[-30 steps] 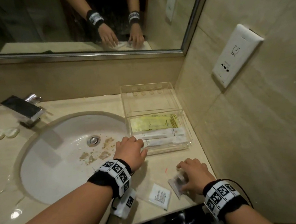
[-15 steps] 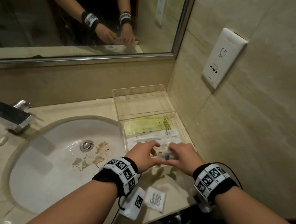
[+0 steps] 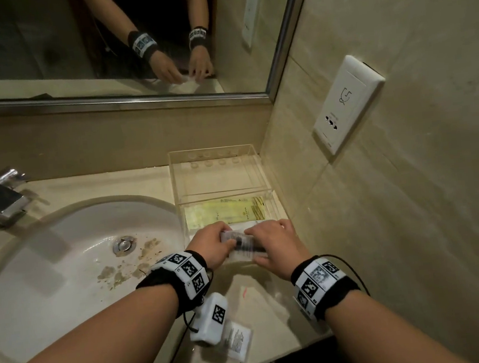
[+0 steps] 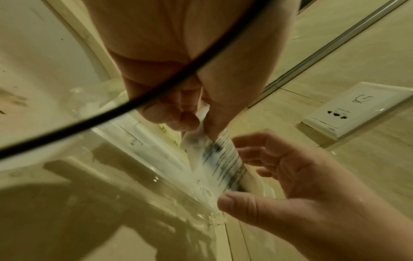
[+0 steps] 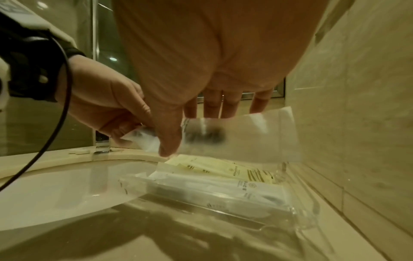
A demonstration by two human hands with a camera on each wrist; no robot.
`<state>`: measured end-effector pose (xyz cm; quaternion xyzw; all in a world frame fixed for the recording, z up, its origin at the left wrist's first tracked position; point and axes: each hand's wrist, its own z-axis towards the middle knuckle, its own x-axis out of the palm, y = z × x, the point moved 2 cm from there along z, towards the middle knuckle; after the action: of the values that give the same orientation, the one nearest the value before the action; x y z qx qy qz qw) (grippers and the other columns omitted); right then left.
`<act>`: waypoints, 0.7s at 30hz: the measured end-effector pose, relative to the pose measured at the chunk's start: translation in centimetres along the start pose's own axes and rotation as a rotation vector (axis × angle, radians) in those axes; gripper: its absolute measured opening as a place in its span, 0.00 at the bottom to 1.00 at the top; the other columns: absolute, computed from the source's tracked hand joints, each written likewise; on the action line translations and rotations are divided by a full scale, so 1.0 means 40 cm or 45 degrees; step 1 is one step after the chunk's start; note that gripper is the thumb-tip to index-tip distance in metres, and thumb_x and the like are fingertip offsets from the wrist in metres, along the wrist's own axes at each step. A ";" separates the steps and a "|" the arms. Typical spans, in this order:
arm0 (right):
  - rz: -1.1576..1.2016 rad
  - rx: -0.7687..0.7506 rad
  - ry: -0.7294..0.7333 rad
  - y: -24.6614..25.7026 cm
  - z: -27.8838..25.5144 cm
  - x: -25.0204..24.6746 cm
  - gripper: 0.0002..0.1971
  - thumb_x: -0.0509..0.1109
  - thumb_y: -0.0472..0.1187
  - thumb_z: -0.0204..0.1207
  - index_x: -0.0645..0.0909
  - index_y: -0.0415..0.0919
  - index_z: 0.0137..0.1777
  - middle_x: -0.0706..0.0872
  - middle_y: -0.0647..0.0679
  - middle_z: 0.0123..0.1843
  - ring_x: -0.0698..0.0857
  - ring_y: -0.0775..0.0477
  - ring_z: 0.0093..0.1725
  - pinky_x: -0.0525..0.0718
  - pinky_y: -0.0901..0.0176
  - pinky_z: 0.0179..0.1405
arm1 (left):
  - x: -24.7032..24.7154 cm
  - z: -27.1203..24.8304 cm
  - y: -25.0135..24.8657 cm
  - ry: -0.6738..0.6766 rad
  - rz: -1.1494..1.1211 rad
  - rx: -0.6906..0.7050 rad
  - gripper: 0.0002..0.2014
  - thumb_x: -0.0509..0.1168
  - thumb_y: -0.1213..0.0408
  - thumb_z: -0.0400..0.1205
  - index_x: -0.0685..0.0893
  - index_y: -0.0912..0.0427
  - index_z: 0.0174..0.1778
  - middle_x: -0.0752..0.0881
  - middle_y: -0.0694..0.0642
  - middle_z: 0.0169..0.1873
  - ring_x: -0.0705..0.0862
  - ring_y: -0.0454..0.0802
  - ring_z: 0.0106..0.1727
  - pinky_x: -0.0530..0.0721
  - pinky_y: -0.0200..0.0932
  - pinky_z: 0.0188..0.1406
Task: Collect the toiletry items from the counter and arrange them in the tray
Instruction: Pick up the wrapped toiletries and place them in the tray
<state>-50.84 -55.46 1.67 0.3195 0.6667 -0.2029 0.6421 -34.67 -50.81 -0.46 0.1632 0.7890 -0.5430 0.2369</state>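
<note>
Both hands are holding a small clear plastic packet with a dark item inside [image 3: 243,244] just above the near compartment of the clear acrylic rectangular tray [image 3: 264,179], which is standing on the beige stone worktop [image 3: 261,296] against the tiled side wall. The left hand [image 3: 212,247] is pinching the packet's left end between thumb and curled fingers [image 4: 178,118]. The right hand [image 3: 276,243] is gripping the packet's right part, its thumb pressing the front and its fingers [image 5: 212,106] lying behind. In that compartment a pale yellow flat sachet [image 3: 226,213] and white wrapped packets [image 5: 223,185] are lying flat. A white square printed sachet [image 3: 239,341] is lying on the worktop near the front edge, well apart from the tray. The white oval sink basin [image 3: 51,272] is sitting just left of the tray.
</note>
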 end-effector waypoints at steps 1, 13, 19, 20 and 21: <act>0.004 -0.010 0.017 -0.004 0.006 0.002 0.26 0.72 0.51 0.73 0.72 0.53 0.70 0.80 0.55 0.67 0.73 0.50 0.70 0.58 0.50 0.71 | 0.002 0.005 0.006 -0.003 -0.029 -0.021 0.04 0.67 0.63 0.82 0.80 0.53 0.50 0.87 0.53 0.45 0.85 0.47 0.37 0.81 0.36 0.32; -0.106 -0.012 0.100 -0.039 0.138 0.048 0.08 0.66 0.41 0.79 0.78 0.47 0.56 0.87 0.49 0.50 0.81 0.43 0.56 0.64 0.45 0.67 | -0.052 -0.001 0.063 -0.175 -0.185 -0.217 0.19 0.65 0.56 0.82 0.74 0.55 0.68 0.84 0.50 0.36 0.86 0.48 0.37 0.76 0.37 0.31; -0.233 -0.001 0.233 -0.055 0.181 0.078 0.13 0.65 0.37 0.77 0.79 0.47 0.61 0.82 0.47 0.60 0.73 0.41 0.67 0.64 0.41 0.68 | -0.083 -0.031 0.126 -0.183 -0.142 -0.307 0.14 0.64 0.54 0.82 0.78 0.55 0.61 0.88 0.54 0.46 0.87 0.50 0.40 0.78 0.40 0.36; -0.246 -0.013 0.246 -0.053 0.184 0.081 0.14 0.65 0.36 0.77 0.79 0.47 0.61 0.81 0.47 0.61 0.72 0.41 0.67 0.65 0.41 0.67 | -0.084 -0.033 0.133 -0.183 -0.145 -0.317 0.13 0.65 0.54 0.82 0.79 0.55 0.60 0.89 0.55 0.46 0.87 0.50 0.40 0.79 0.40 0.36; -0.254 -0.025 0.256 -0.050 0.187 0.083 0.15 0.65 0.36 0.76 0.79 0.48 0.61 0.81 0.47 0.61 0.73 0.41 0.67 0.65 0.42 0.66 | -0.084 -0.036 0.139 -0.184 -0.144 -0.323 0.12 0.65 0.55 0.82 0.79 0.55 0.59 0.89 0.55 0.45 0.87 0.50 0.40 0.79 0.40 0.36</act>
<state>-46.69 -61.44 -2.58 0.2638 0.7581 -0.2261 0.5519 -29.29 -47.50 -2.51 0.0478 0.8401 -0.4618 0.2806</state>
